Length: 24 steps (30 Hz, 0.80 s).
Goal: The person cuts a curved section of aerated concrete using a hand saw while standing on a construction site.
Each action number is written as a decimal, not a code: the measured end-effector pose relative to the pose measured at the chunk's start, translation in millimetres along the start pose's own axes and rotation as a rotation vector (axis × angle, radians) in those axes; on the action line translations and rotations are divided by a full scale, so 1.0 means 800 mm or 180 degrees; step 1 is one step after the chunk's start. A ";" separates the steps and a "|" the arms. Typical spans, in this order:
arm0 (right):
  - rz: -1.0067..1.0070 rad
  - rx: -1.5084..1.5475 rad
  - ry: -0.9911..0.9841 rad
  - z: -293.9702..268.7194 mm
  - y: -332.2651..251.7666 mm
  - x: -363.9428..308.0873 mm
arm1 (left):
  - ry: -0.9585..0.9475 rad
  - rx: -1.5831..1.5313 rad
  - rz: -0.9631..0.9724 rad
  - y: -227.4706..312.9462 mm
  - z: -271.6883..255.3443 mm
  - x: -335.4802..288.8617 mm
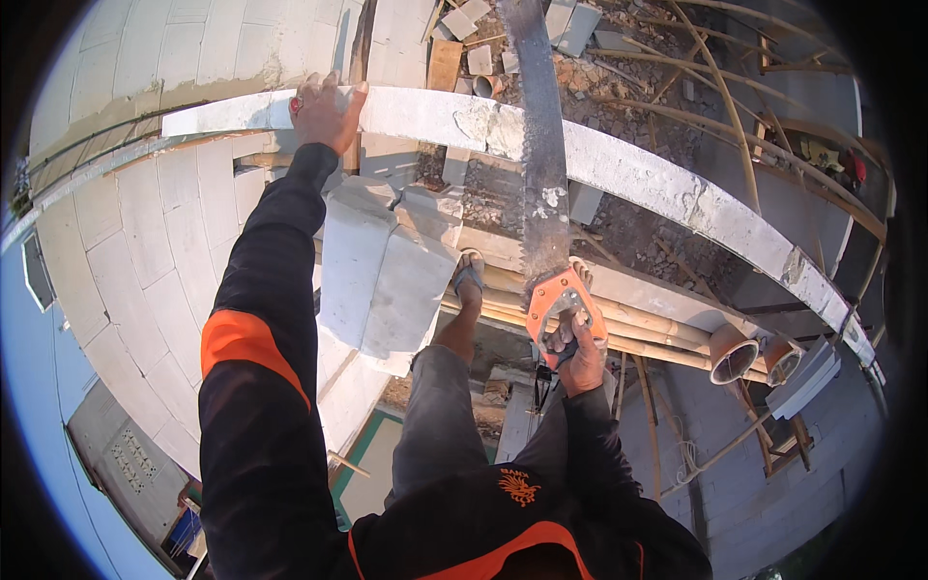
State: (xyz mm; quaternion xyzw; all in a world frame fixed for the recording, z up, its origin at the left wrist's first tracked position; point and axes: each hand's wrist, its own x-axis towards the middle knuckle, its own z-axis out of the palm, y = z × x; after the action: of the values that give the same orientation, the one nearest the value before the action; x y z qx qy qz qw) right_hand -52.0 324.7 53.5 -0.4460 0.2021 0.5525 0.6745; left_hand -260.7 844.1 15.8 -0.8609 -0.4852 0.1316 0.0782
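Observation:
My right hand (577, 353) is wrapped round the orange handle of a handsaw (547, 174). Its long, worn grey blade points away from me and crosses the long white beam (667, 188), which looks like concrete. Whether the teeth touch the beam, I cannot tell. Farther left, my left hand (327, 116) grips that beam, with its fingers over the far edge. Pale lightweight blocks (372, 271) are stacked between my left arm and my legs. One sandalled foot (470, 271) rests by the bamboo poles (657, 333).
Below and beyond the beam lies rubble-strewn ground (638, 126). Two buckets (734, 354) (781, 360) stand at the right end of the poles. A pale block wall (145, 222) rises on the left. Crossing bamboo scaffolding (725, 106) fills the far right.

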 end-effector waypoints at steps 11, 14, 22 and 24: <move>-0.0178 0.0648 0.0518 0.090 0.108 0.064 | 0.0478 -0.0458 0.0001 0.004 0.047 0.036; -0.0174 0.0353 0.0687 0.065 0.125 0.020 | 0.0578 -0.0554 -0.0046 0.005 0.049 0.032; -0.0543 0.0573 0.0947 0.165 0.127 0.061 | 0.0970 -0.0227 0.0311 -0.011 0.077 0.045; -0.0542 0.0768 0.0820 0.141 0.161 0.059 | 0.1018 -0.0140 0.0412 -0.014 0.082 0.046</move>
State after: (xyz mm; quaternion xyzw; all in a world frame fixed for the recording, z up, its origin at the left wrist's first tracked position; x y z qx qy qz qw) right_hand -181.3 443.3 27.8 -0.4444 0.3130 0.4036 0.7360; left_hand -271.7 881.8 -49.1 -0.9018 -0.4129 -0.0130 0.1268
